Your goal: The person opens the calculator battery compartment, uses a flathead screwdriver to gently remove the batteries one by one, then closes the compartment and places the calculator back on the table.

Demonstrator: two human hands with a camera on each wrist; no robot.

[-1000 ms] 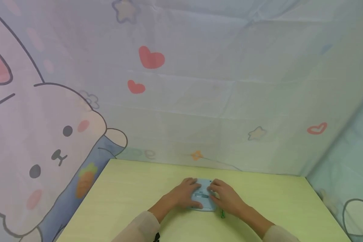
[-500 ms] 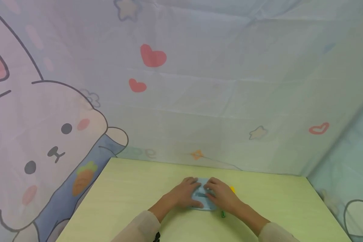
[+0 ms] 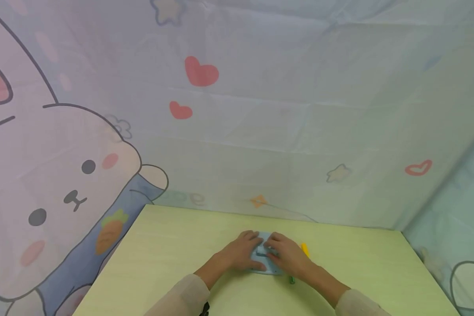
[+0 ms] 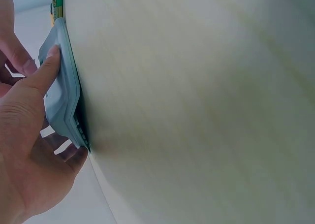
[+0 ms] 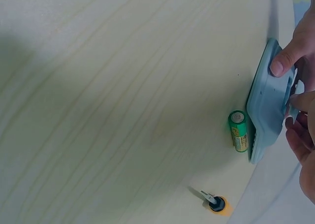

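Observation:
A light-blue plastic device (image 3: 266,268) lies on the table with a recessed slot uppermost. My left hand (image 3: 242,252) grips its left side, thumb on the upper face (image 4: 64,93) and fingers round the far edge. Over the slot my right hand (image 3: 292,254) pinches a small light-blue piece (image 5: 299,88) that looks like a battery cover; the fingers hide most of it. A green battery (image 5: 238,130) rests on the table by the device's right edge, below my right hand.
Right of my right hand lies a yellow-handled screwdriver (image 5: 216,203) with a metal shaft. The pale yellow table (image 3: 181,237) ends at a printed fabric backdrop (image 3: 253,131). Something small and black (image 3: 204,309) shows beside the left sleeve.
My right hand has shifted slightly left over the device's slot, and the yellow screwdriver has come into view behind it. The left hand stays about where it was.

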